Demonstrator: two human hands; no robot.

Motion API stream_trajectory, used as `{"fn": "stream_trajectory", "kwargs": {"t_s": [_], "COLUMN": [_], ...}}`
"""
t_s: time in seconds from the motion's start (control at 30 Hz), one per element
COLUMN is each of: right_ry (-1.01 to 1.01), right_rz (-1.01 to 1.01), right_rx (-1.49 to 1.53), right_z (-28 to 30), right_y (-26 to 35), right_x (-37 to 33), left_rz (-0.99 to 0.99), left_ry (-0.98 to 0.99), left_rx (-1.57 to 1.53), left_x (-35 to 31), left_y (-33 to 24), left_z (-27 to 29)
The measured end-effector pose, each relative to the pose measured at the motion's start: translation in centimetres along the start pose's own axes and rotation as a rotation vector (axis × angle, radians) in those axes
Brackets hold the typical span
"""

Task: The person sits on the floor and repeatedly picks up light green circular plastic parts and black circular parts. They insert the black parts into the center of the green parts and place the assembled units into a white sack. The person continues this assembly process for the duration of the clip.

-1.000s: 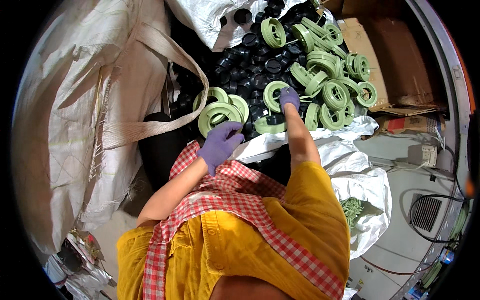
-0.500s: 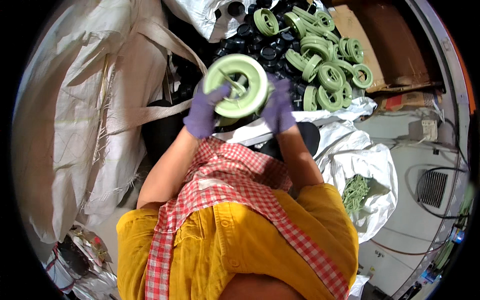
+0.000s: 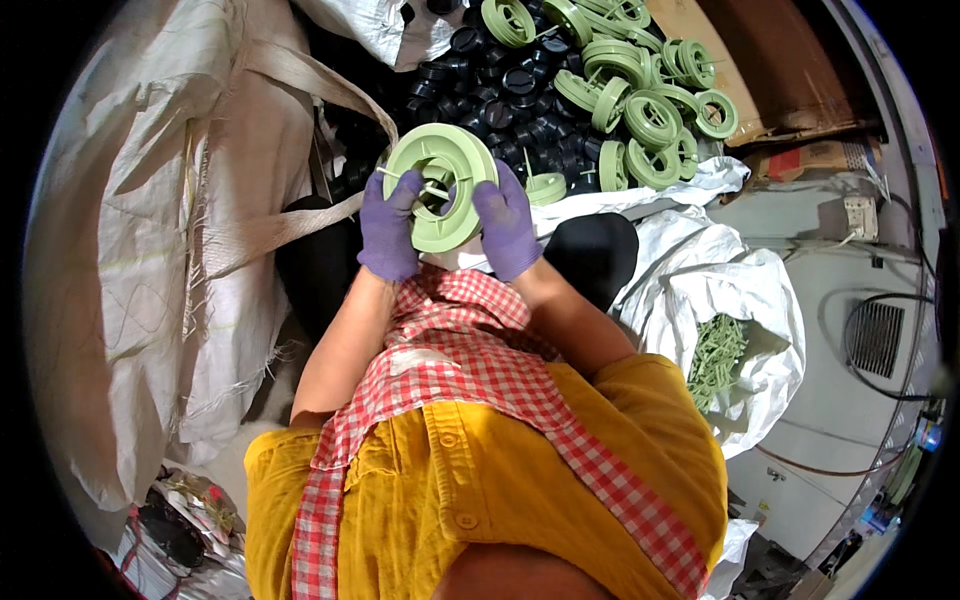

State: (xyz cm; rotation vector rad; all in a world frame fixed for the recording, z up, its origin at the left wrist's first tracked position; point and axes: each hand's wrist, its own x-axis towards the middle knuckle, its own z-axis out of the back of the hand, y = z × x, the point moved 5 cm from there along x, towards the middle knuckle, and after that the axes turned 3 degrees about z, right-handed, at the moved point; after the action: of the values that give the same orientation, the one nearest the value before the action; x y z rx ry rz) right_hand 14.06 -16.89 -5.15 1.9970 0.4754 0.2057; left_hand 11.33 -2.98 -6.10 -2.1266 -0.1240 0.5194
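A pale green plastic ring [image 3: 470,180] with a wide flange is held up in front of my apron between both gloved hands. Thin green plastic spokes cross its open centre. My left hand [image 3: 388,232], in a purple glove, grips its left side, with the thumb on the near face by the centre. My right hand [image 3: 510,225], gloved alike, holds the right edge with the thumb at the rim; its other fingers are partly hidden behind. Just beyond the right hand, another green plastic piece [image 3: 546,189] lies by the black round caps [image 3: 518,82].
Several more green rings [image 3: 651,120] are heaped at the far right of the caps. At right, a white sack [image 3: 770,330] holds thin green plastic sticks [image 3: 716,360]. Large woven sacks [image 3: 120,220] with a strap [image 3: 290,235] fill the left. Brown cardboard [image 3: 715,60] stands at far right.
The ring has come slightly nearer and tilted. My right hand has moved left and taken its right edge, and the green piece beyond that hand now shows.
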Motion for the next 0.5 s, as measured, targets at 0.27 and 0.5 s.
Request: {"fn": "stream_trajectory", "kwargs": {"t_s": [0.27, 0.5], "right_ry": [0.140, 1.042], "right_rz": [0.287, -0.547], "right_rx": [-1.602, -2.319], "right_z": [11.8, 18.5], "right_y": [4.0, -8.8], "right_x": [6.4, 6.7], "left_rz": [0.035, -0.376], "left_ry": [-0.028, -0.046], "left_rx": [0.329, 0.954], "left_x": [3.6, 2.3], "left_y": [0.6, 2.1], "left_z": [5.2, 3.4]}}
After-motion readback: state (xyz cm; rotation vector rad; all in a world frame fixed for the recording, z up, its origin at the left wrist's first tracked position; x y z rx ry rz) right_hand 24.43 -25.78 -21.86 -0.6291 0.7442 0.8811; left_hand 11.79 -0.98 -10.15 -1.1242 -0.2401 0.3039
